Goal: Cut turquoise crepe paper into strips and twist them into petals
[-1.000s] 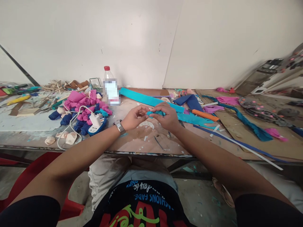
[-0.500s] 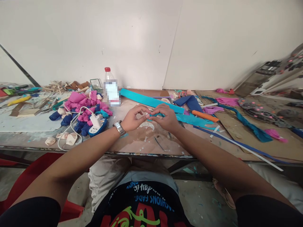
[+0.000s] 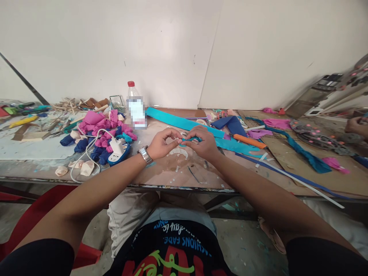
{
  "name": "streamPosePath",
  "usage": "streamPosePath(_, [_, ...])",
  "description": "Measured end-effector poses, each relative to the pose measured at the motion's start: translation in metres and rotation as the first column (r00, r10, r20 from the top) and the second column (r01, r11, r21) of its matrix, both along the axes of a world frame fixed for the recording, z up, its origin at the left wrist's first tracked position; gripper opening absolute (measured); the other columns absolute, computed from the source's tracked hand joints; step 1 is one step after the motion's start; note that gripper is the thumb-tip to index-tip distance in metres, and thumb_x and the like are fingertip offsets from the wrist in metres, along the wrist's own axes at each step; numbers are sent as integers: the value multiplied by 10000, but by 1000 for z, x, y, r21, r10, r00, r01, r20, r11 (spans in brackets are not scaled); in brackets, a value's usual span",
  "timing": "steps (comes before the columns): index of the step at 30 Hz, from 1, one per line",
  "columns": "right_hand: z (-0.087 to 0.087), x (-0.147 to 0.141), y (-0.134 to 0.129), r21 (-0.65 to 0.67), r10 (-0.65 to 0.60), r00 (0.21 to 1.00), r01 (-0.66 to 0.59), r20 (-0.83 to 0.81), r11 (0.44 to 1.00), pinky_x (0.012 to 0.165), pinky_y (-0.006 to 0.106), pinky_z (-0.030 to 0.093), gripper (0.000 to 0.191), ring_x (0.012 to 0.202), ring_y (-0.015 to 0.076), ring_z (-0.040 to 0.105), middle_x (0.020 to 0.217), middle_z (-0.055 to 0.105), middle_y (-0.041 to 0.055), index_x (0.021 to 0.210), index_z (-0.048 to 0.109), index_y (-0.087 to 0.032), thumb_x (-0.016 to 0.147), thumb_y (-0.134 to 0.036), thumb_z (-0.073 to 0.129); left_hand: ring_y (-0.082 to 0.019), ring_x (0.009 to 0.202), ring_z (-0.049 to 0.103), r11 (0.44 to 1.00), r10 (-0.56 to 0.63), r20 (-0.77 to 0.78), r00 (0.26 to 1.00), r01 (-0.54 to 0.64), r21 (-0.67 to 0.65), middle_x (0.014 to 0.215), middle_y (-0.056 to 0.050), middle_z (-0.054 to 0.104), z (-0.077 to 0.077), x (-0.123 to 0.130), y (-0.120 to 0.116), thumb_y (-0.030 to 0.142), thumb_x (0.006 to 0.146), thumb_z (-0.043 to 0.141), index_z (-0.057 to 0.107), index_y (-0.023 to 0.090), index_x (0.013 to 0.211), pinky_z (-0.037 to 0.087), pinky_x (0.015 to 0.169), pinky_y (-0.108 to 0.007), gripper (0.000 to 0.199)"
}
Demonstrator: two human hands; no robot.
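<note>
My two grips work together over the middle of the surface (image 3: 161, 174). My left grip (image 3: 164, 145) is closed to a pinch, thumb and fingertips on one end of a single small piece of blue cloth (image 3: 196, 138). My right grip (image 3: 204, 145) is also pinched in, thumb and fingers around the same piece, so it sits between my two hands, above the surface. I wear one watch (image 3: 145, 154) on my left wrist.

Just beyond my hands lie two bright blue strips: a long one (image 3: 178, 119) and a shorter one (image 3: 237, 145). One orange tool (image 3: 249, 140) lies by the shorter strip, and one thin white stick (image 3: 304, 184) slants off to the right. Farther right is one crumpled teal strip (image 3: 300, 148).

To my left are one bottle (image 3: 133, 91) with a red cap, one power strip (image 3: 117, 156) with one white plug (image 3: 115, 145) in it, and a pile of pink and navy cloth bundles (image 3: 99, 132), too heaped to count. Three cream bits (image 3: 86, 168) lie near the front edge. At the far right, another person's hand (image 3: 358, 125) shows, partly cut off.
</note>
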State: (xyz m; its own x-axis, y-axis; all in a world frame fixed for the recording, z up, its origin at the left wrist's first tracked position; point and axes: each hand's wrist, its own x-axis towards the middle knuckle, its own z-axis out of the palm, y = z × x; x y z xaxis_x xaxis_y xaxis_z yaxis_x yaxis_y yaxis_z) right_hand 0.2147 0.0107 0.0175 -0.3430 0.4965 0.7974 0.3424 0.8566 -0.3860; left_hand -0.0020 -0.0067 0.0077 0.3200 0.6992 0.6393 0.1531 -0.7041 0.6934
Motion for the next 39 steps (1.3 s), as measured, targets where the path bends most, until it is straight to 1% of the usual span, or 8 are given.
streamPosePath(4, [1,0,-1,-1,17,1000,-17,-9,1000,861,449,487,347,811,236,675,769,748,27,770,701,-258,833,-590,783,-203,935,648,999,-39,-10,999,39,23,1049,-116,737,2,0,-1,448,953,680,752,198,1091,512,855,-357,295])
streamPosePath(8, [2,0,-2,4,21,1000,-21,-16,1000,858,451,491,339,817,239,677,779,753,32,779,708,-262,836,-588,782,-210,943,657,998,-38,2,999,38,48,1012,-112,741,3,1,-2,435,956,678,773,203,1065,519,842,-356,272])
streamPosePath(12, [4,-1,-3,-17,13,1000,-13,-10,1000,868,459,497,345,816,243,685,783,755,38,800,725,-264,865,-602,745,-202,920,663,1000,11,47,999,-11,-1,1036,-113,749,2,1,0,467,940,693,763,191,1041,524,852,-358,302])
streamPosePath(17, [5,-3,-5,4,-2,1000,2,-4,1000,860,455,495,320,800,234,684,784,759,37,793,719,-261,900,-562,723,-191,897,676,999,-19,107,994,24,-47,999,-100,756,3,4,1,484,931,700,743,180,1020,530,808,-332,320])
streamPosePath(23, [5,-2,-3,-5,-47,999,47,0,999,875,455,494,333,809,237,687,783,754,33,771,705,-262,884,-574,738,-180,866,674,999,-4,104,995,10,-51,980,-91,757,3,5,-1,504,922,705,744,182,994,533,795,-330,332])
streamPosePath(29, [4,0,-1,-8,-58,998,58,7,998,873,455,494,343,821,241,687,799,757,32,785,703,-260,874,-589,741,-185,895,682,998,-8,93,996,14,-66,1003,-99,754,-2,3,2,459,893,754,740,176,1000,535,809,-328,303])
streamPosePath(35, [3,0,-2,25,-30,999,30,13,999,875,456,493,255,842,237,699,848,780,35,820,709,-259,920,-494,721,-197,958,716,990,-69,161,985,87,-108,1076,-106,745,-3,4,5,453,895,759,692,182,1069,550,847,-335,329])
streamPosePath(39, [3,0,-1,36,-45,999,44,30,998,883,459,489,241,839,236,698,846,776,32,825,708,-260,923,-480,718,-216,997,735,988,-60,151,987,80,-129,1081,-107,761,-1,4,4,473,888,763,685,184,1090,551,874,-346,360])
